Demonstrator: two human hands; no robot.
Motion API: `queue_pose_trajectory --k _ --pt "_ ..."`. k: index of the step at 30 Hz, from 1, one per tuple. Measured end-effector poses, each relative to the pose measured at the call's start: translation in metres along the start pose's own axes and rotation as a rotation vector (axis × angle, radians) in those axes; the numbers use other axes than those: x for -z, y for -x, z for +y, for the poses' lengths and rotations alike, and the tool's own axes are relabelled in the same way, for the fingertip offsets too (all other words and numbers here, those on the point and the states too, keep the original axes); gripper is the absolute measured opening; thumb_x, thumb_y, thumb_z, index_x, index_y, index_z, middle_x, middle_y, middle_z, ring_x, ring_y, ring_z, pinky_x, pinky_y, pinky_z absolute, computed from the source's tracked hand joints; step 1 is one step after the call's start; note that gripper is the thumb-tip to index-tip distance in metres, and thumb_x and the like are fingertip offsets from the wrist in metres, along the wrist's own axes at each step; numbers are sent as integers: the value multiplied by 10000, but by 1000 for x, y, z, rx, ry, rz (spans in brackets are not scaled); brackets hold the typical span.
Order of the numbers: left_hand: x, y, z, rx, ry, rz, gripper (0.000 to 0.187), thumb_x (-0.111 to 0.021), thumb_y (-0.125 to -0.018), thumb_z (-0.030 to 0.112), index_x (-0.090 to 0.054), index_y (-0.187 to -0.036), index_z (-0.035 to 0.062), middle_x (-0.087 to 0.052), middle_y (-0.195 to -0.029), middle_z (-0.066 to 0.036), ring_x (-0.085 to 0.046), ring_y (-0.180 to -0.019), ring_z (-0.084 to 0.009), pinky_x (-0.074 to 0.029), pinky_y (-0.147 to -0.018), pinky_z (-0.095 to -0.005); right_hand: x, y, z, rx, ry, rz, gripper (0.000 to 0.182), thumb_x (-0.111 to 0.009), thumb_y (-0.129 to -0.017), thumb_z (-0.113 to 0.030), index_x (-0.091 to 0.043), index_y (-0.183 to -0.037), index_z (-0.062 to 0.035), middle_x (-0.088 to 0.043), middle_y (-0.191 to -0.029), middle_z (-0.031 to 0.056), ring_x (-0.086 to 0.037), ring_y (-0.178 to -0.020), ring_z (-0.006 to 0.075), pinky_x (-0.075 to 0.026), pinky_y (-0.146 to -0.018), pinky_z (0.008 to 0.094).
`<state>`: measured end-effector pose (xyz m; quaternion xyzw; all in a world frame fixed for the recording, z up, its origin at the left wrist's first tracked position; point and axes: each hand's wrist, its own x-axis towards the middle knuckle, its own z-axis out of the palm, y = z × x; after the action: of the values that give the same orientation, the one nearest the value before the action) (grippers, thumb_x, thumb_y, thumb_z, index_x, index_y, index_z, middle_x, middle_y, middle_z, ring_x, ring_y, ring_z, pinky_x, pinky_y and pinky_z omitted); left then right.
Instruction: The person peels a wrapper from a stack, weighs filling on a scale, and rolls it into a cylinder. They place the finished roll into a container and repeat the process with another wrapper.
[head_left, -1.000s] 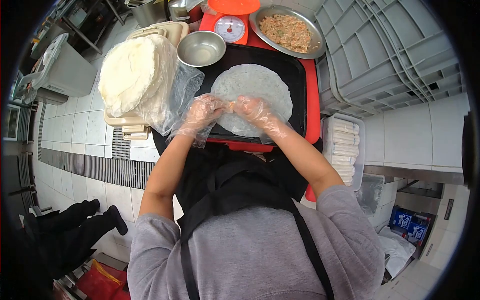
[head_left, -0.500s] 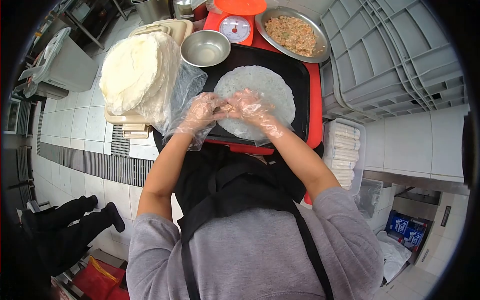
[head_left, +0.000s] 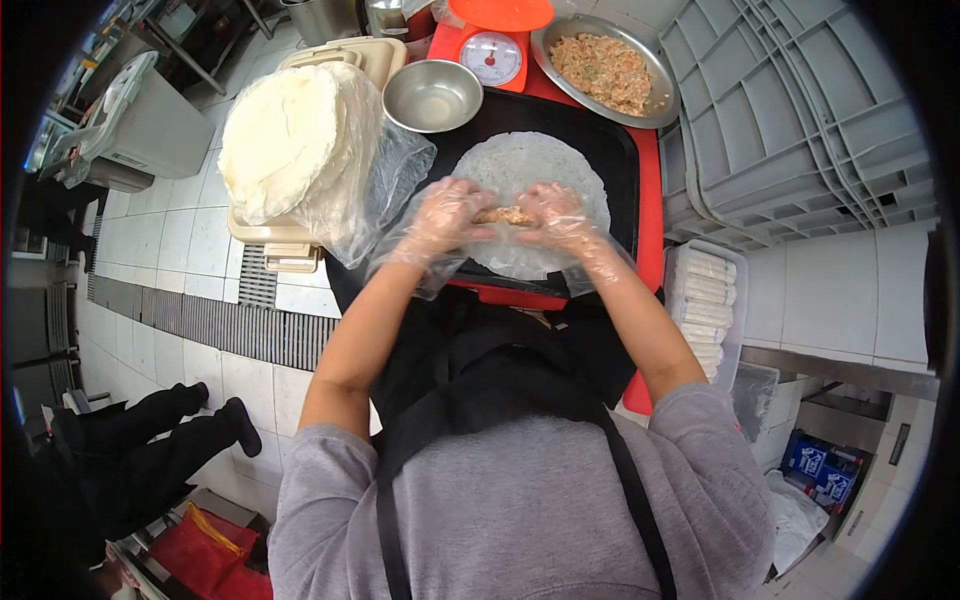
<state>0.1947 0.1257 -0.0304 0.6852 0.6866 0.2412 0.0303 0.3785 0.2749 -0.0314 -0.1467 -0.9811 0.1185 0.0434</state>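
Note:
A round translucent sheet of rice paper point(head_left: 535, 160) lies on a black tray point(head_left: 622, 172). Near its lower middle is a short strip of minced filling point(head_left: 503, 216). My left hand point(head_left: 446, 218), in a loose clear plastic glove, has its fingers closed at the filling's left end. At the right end, my right hand point(head_left: 562, 218), gloved the same way, closes its fingers on the filling. Both thumbs point inward along its lower side. Some fingertips are blurred by the gloves.
A metal bowl point(head_left: 432, 96) sits above my left hand, beside a stack of pale wrappers point(head_left: 278, 142). Farther back are an orange scale point(head_left: 492, 60) and a basin of filling point(head_left: 662, 98). Finished-looking rolls lie in a clear bin point(head_left: 738, 300). Grey crates point(head_left: 790, 140) stand right.
My hands have moved apart, uncovering the filling between them. The whole view has shifted, so the tray and nearby things appear slightly farther right. Another person's dark-clothed leg now shows at far left.

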Motion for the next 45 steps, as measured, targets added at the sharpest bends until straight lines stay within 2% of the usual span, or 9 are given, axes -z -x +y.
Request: queue_pose_trajectory --k 8,11,17,22,25,30,32,43,45 --pt "-41 -36 12 4 -82 -207 484 -731 -649 428 -659 -1019 124 -621 -883 -119 -606 -874 -283 -487 -763 -415 -9 11 32 -21 -80 -70 345 -728 -687 -290 -682 -990 -132 -626 -996 105 -571 -940 311 -451 -828 414" --pt "-23 -40 30 33 -43 -273 546 -760 -637 393 -633 -1086 110 -610 -934 -136 -590 -906 -308 -470 -807 -418 -6 16 23 93 -109 416 266 -718 -695 -266 -695 -916 -120 -647 -927 83 -583 -919 297 -455 -814 413" --pt "-20 -33 24 21 87 -242 619 -810 -560 388 -643 -1089 114 -612 -1018 -127 -573 -995 -309 -460 -850 -424 -4 35 48 243 -115 123 458 -748 -697 -317 -647 -1102 -129 -627 -1050 107 -572 -993 306 -448 -858 421" --pt "-26 -50 34 -2 43 -244 652 -807 -570 388 -626 -1135 117 -609 -1031 -124 -573 -990 -312 -458 -859 -413 21 43 39 198 -214 610 257 -642 -741 -232 -643 -962 -101 -637 -930 29 -616 -910 230 -490 -816 381" --pt "-47 -63 37 -12 17 -349 637 -799 -590 391 -625 -1135 111 -605 -1033 -123 -573 -986 -315 -459 -853 -410 19 31 33 366 -5 302 152 -609 -729 -183 -627 -851 -95 -646 -888 32 -627 -877 230 -503 -767 365" --pt "-46 -56 45 -11 32 -273 455 -762 -654 368 -669 -1021 116 -614 -953 -129 -587 -920 -326 -469 -805 -426 21 47 39 201 78 179 75 -582 -740 -174 -623 -751 -113 -641 -842 30 -623 -828 228 -505 -723 356" --pt "-42 -59 54 -14 100 -146 358 -742 -681 358 -680 -941 120 -609 -896 -129 -594 -862 -324 -472 -775 -435 2 52 59 273 -166 517 94 -599 -749 -194 -659 -793 -137 -647 -885 20 -620 -842 229 -511 -735 364" --pt "-66 -85 73 -74 85 -255 392 -735 -688 320 -661 -1002 97 -599 -936 -160 -587 -871 -341 -473 -773 -437 20 83 91 50 -490 665 200 -557 -680 42 -677 -775 -86 -662 -858 90 -631 -763 259 -502 -663 349" --pt "-73 -92 77 -83 84 -341 420 -740 -680 319 -655 -1026 95 -597 -980 -169 -586 -888 -339 -473 -787 -435 15 89 102 -278 -818 456 137 -521 -747 -52 -655 -749 -79 -651 -821 108 -624 -743 292 -502 -664 405"
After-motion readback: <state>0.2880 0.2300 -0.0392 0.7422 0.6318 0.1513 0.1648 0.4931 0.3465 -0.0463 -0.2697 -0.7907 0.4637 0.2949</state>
